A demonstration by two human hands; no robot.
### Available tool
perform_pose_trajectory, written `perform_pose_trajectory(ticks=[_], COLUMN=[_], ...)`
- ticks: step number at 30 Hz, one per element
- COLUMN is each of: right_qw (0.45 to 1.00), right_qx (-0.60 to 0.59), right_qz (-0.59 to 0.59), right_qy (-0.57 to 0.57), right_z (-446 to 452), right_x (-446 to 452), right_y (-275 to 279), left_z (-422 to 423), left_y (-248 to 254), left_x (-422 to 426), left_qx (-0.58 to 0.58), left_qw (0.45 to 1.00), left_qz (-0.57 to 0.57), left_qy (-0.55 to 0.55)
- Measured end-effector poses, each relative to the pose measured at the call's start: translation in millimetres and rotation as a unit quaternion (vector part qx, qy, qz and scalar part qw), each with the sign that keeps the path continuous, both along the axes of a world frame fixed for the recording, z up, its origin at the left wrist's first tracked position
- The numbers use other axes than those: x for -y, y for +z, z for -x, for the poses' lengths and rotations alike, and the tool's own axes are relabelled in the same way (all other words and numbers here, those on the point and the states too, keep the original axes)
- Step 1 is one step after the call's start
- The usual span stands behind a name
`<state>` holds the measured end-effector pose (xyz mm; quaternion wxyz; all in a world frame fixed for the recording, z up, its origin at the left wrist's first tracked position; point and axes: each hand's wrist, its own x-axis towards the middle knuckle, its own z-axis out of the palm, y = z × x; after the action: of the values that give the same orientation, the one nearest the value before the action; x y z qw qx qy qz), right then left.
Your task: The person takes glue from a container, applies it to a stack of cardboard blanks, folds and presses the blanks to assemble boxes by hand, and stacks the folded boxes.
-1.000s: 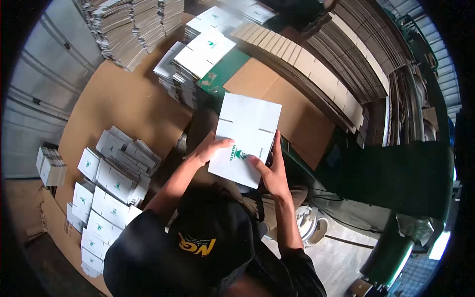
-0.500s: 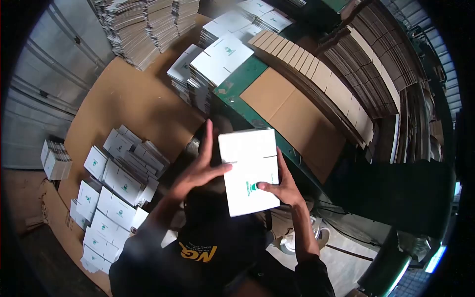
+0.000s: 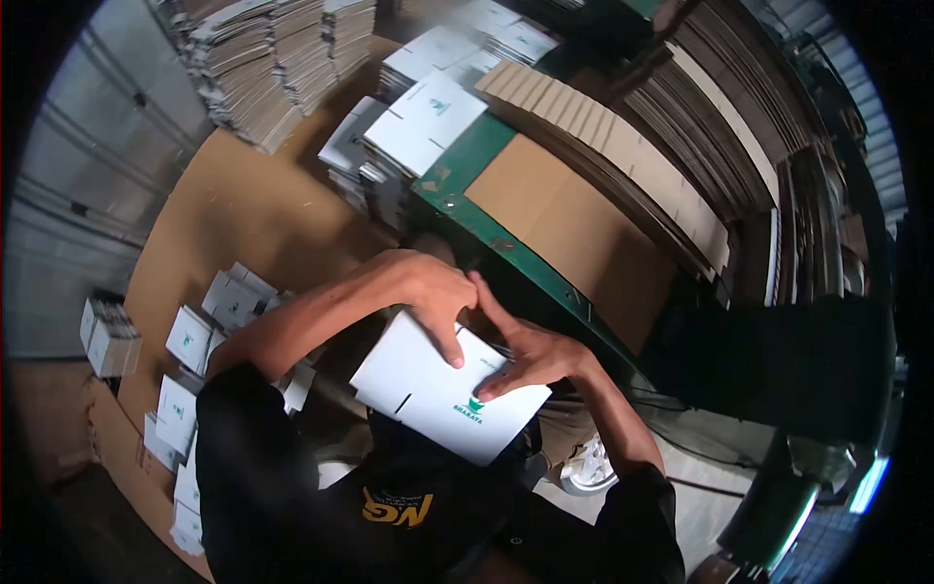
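Observation:
A white flat-folded carton stack [image 3: 418, 372], thin and printed with a green logo, is held tilted in front of my chest. My left hand [image 3: 440, 297] reaches over its far edge, thumb pressed on the top face and the other fingers out of sight behind. From the right, my right hand [image 3: 537, 352] grips the same stack, its thumb beside the logo and its index finger stretched toward my left hand. The underside of the stack is hidden.
On the left, similar white cartons [image 3: 175, 414] lie in overlapping bundles on a brown cardboard sheet [image 3: 224, 195]. A green table [image 3: 457, 185] bears more white stacks and a row of brown cardboard [image 3: 623, 136]. Tall cardboard piles [image 3: 253, 68] stand at the back.
My left hand has come over the far edge and closed on the stack. The stack has turned, its logo end swinging right, and it sits slightly closer to my body.

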<state>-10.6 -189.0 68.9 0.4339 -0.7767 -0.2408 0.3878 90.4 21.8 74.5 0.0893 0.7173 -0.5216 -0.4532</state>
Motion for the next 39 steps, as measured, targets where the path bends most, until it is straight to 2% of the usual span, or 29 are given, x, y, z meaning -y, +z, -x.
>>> perform_pose_trajectory(ticks=[1,3,4,6,7,8,9,12,13,15,17,19,20,23,24,25,26,28,29,32,34,35,36,37,39], right_qw=[1.0,0.999,0.996,0.995,0.996,0.994,0.99,0.989,0.99,0.978,0.971,0.921,0.9,0.834,0.843,0.829,0.79,0.714,0.671,0.681,0.686,0.688,0.686,0.707,0.748], right_qx=[0.0,-0.026,-0.068,-0.068,-0.04,-0.078,-0.115,-0.107,-0.115,-0.209,-0.177,-0.151,-0.124,-0.098,-0.028,-0.017,-0.05,-0.063,-0.096,-0.133,-0.116,-0.114,-0.109,-0.082,-0.024], right_qz=[0.014,-0.038,-0.052,-0.066,-0.071,-0.058,-0.046,-0.065,-0.021,-0.003,-0.105,-0.22,-0.234,-0.272,-0.238,-0.23,-0.259,-0.286,-0.311,-0.312,-0.288,-0.275,-0.259,-0.225,-0.218], right_qy=[0.025,0.028,0.021,0.031,0.04,0.051,0.061,0.079,0.079,0.021,-0.125,-0.284,-0.346,-0.47,-0.482,-0.509,-0.553,-0.636,-0.666,-0.649,-0.658,-0.662,-0.671,-0.665,-0.626], right_z=[-1,1,1,-2,-4,-7,-10,-12,-15,-24,-12,11,26,69,77,84,83,77,71,68,72,73,72,72,81], right_x=[-3,-6,-8,-7,-10,-11,-15,-21,-18,-6,17,31,32,15,5,-3,-11,-15,-20,-9,-5,-3,1,8,31], right_y=[-3,-22,-27,-35,-40,-39,-35,-64,-62,-49,-61,-72,-79,-99,-111,-119,-105,-115,-94,-98,-102,-98,-89,-79,-59], left_z=[-2,-7,-4,2,9,7,10,15,12,24,26,27,34,39,41,43,45,59,66,89,106,110,112,114,118], left_y=[-8,-23,-44,-87,-91,-94,-104,-125,-104,-144,-134,-131,-166,-167,-163,-158,-150,-150,-138,-148,-150,-150,-151,-155,-179], left_x=[1,-2,-7,-13,-16,-17,-19,-23,-18,-42,-58,-79,-94,-101,-94,-86,-78,-58,-52,-45,-35,-32,-28,-23,-18], left_qx=[-0.031,-0.099,-0.146,-0.258,-0.311,-0.264,-0.284,-0.355,-0.3,-0.346,-0.375,-0.416,-0.47,-0.482,-0.478,-0.473,-0.481,-0.439,-0.446,-0.438,-0.541,-0.551,-0.517,-0.488,-0.507], left_qw=[0.999,0.993,0.988,0.965,0.949,0.964,0.959,0.933,0.941,0.935,0.911,0.874,0.829,0.762,0.754,0.746,0.744,0.751,0.746,0.729,0.604,0.619,0.621,0.626,0.6], left_qz=[-0.021,-0.062,-0.046,-0.029,0.032,0.002,-0.006,-0.057,-0.153,-0.039,-0.065,-0.007,0.067,0.164,0.183,0.2,0.196,0.291,0.281,0.28,0.27,0.254,0.264,0.273,0.272], left_qy=[-0.017,-0.03,-0.01,0.016,0.021,0.002,0.003,0.015,0.005,0.068,0.159,0.25,0.295,0.4,0.412,0.423,0.419,0.399,0.408,0.446,0.518,0.5,0.527,0.543,0.556])
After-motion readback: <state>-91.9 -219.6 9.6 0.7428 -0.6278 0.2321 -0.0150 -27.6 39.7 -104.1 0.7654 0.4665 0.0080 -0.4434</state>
